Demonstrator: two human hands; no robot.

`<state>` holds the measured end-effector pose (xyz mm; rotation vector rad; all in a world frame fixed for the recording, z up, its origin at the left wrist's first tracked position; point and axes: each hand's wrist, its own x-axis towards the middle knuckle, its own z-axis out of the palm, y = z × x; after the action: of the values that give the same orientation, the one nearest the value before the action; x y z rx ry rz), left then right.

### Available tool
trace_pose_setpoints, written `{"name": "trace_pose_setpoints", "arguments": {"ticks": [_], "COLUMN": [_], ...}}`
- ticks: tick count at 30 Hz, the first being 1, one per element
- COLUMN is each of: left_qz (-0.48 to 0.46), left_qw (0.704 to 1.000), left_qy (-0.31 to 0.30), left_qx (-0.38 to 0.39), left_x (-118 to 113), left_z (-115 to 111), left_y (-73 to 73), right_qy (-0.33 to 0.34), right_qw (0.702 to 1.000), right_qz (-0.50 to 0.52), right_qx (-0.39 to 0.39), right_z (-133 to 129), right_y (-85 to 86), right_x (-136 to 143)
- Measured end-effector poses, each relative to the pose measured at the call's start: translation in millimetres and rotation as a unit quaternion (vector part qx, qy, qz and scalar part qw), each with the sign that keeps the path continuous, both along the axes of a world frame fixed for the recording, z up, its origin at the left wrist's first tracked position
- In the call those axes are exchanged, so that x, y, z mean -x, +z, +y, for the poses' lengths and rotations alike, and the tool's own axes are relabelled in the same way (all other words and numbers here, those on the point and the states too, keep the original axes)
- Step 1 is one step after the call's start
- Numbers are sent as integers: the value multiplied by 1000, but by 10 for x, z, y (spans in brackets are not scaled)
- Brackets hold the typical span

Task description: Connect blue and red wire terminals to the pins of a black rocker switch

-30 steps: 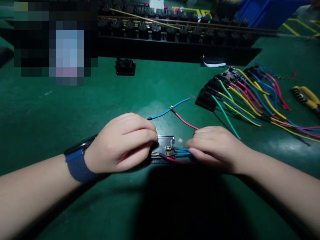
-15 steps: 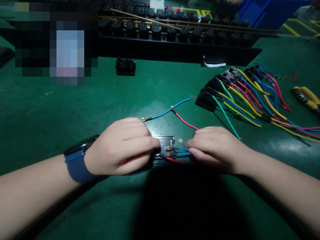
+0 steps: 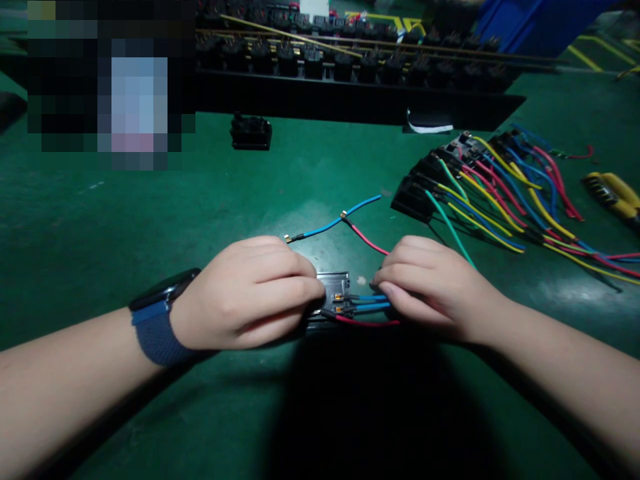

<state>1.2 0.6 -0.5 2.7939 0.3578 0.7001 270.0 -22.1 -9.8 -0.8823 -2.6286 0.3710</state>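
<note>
"Where's your black module (image 3: 327, 286)?"
"On the desk (image 3: 200, 413), your left grip (image 3: 260, 291) closed over its left part, hiding the full long axis."
"Which way does it point?"
"Its wired side faces your right grip (image 3: 433, 287), fingers pinching the blue wires (image 3: 371, 298)."

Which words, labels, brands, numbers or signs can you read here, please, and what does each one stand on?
None can be read.
White piece by the black rack: too blurred to tell.
Watch on the left wrist: face dark and angled, nothing legible.
Black part at the left hand: no legible marking.
</note>
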Motion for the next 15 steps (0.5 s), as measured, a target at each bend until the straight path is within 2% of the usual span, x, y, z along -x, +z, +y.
{"name": "trace_pose_setpoints", "arguments": {"ticks": [4,6,11,15], "left_qz": [-4,2,23,23], "left_qw": [997,995,998,998], "left_qy": [75,90,30,24], "left_qx": [13,32,48,57], "left_x": [-8,-19,-32,-29], "left_z": [-4,1,17,17], "left_y": [-9,-14,-28,-31], "right_qy": [0,3,8,7], "right_qw": [1000,1000,1000,999], "right_qz": [-3,-4,-19,-26], "right_qx": [5,9,23,27], "right_z": [3,2,0,1], "right_y": [-12,-8,12,11], "right_x": [-5,-4,3,4]}}
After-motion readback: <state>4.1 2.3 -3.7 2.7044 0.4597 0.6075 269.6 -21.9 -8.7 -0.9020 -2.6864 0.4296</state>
